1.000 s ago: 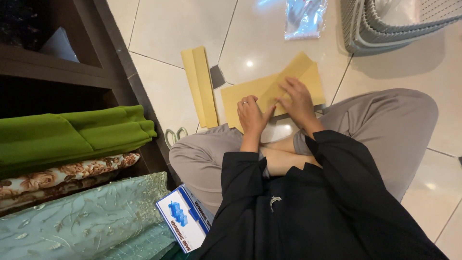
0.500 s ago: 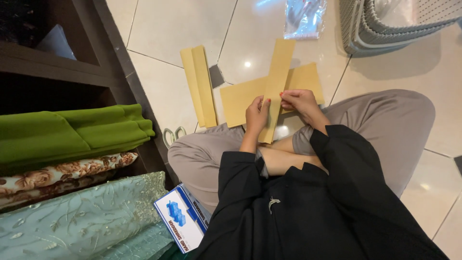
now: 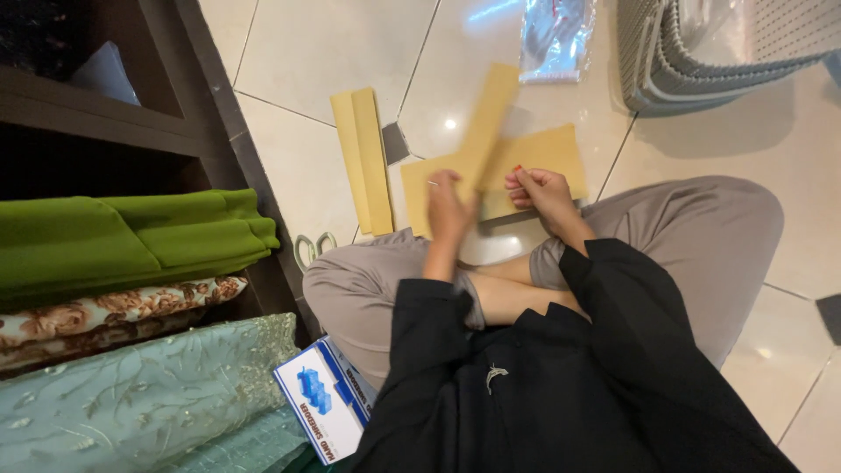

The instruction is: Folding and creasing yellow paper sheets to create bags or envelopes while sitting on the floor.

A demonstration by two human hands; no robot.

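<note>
Head view: a seated person, legs crossed on the floor [image 3: 315,52], both hands raised over the lap.
Left hand [image 3: 445,210]: motion-blurred; its grip looks closed around the lower end of a folded yellow paper strip [image 3: 486,118], though the blur leaves the finger positions uncertain.
Folded yellow paper strip: long and narrow, held off the floor, tilted with its top end leaning toward the right and away from the body; also blurred.
Right hand [image 3: 541,191]: fingers curled, tips pressed on the near edge of a flat yellow sheet [image 3: 543,149]; grip partly closed, pinning rather than lifting.
Flat yellow sheet: lying on the floor just ahead of the knees, partly covered by the strip and both hands.
Second folded yellow strip [image 3: 363,158]: flat on the floor, left of the sheet, apart from both hands.
Scissors [image 3: 311,247]: pale handles showing on the floor beside the left knee.
Clear plastic bag [image 3: 554,37]: crumpled, on the floor beyond the sheet.
Grey plastic basket [image 3: 701,52]: at the top right, on the floor, well apart from the hands.
Blue and white box [image 3: 320,407]: by the left thigh, near the shelf.
Dark wooden shelf [image 3: 210,123]: at the left, holding folded green fabric [image 3: 131,241] above floral fabric [image 3: 114,315]; pale embroidered teal fabric [image 3: 149,394] lowest.
Clothing: black sleeves, grey-brown trousers.
</note>
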